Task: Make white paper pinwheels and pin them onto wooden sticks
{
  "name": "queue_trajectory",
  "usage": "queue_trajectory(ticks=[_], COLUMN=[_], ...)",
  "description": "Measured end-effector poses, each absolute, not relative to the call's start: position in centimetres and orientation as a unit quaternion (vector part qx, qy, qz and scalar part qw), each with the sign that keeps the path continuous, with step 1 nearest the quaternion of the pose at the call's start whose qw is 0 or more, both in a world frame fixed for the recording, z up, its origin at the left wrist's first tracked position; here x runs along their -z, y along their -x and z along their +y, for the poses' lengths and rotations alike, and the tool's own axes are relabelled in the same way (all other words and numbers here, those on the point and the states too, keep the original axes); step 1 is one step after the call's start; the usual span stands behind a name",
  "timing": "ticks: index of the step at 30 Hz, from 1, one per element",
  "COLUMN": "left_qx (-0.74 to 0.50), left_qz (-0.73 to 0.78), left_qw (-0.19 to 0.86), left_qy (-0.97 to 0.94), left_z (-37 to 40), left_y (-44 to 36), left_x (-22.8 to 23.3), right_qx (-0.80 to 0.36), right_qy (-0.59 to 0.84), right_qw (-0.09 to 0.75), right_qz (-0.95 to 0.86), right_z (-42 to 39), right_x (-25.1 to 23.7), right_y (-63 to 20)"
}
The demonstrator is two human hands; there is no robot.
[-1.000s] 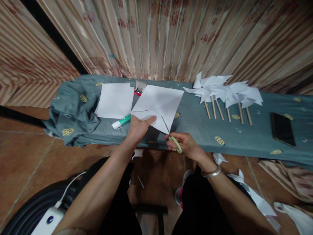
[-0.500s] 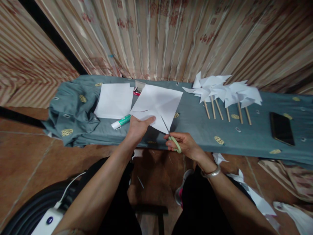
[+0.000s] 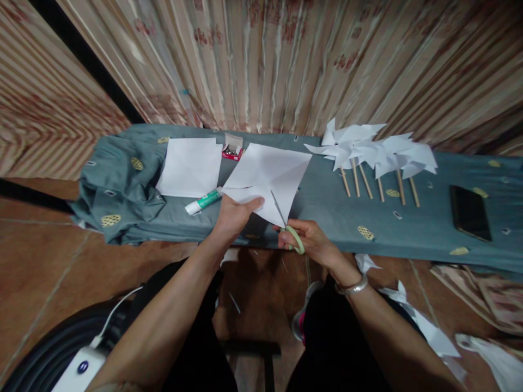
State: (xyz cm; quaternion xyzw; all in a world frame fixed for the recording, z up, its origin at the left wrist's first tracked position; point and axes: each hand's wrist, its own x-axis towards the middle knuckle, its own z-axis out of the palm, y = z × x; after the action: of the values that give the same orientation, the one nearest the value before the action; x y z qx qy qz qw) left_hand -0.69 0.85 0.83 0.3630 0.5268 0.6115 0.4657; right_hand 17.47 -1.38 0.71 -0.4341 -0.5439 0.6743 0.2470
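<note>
My left hand [image 3: 236, 216] pinches paper [image 3: 281, 167] by the bench's [image 3: 339, 226] front edge. My right hand [image 3: 312, 239] grips scissors [image 3: 297, 238] against that paper.

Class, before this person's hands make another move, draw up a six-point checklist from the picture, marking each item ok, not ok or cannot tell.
1. Sheet held: ok; the left hand grips its near edge, thumb on top.
2. Scissors in hand: ok; the right hand holds the handles.
3. Left thumb off the visible blade: ok; a gap shows between them.
4. Other blade under the sheet: cannot tell; it is hidden.
5. Red box closed: not ok; its flap is up and the contents show.
6. Floor free of scraps: not ok; a paper strip lies there.
</note>
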Motion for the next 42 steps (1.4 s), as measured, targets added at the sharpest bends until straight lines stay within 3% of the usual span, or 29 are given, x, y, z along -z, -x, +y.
queue_trajectory(ticks=[42], left_qx=[-0.623], left_qz=[0.514], left_qw=[0.469], left_qy=[-0.357], left_z=[0.58], left_y=[0.36], left_x=[-0.88], right_qx=[-0.672], right_qy=[0.459], right_qw=[0.272], right_qz=[-0.513], right_z=[-1.48], right_x=[-0.69], right_y=[-16.89])
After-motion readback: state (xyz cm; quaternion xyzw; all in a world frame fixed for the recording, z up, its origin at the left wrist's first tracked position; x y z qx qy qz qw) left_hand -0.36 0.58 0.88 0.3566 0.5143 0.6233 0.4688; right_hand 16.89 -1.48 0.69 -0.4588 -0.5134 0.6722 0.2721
